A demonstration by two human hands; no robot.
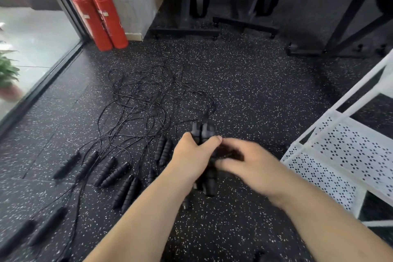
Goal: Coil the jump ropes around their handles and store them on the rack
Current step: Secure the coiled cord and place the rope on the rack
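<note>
The pair of handles (pixel 203 132) is upright in the left hand (pixel 191 155), whose fingers (pixel 210 142) wrap tightly around it. The right hand (pixel 244 161), touching the pair's right side, is motion-blurred, so I cannot tell whether it pinches the cord (pixel 213 104). That cord runs from the pair's top into the tangle of ropes (pixel 148 95) beyond and left of the pair. Winding could drag neighbouring ropes along, knot them, or loosen the coil. Loose handles (pixel 119 172) lie on the floor (pixel 255 91) left of the pair; the white rack (pixel 340 149) stands to its right.
</note>
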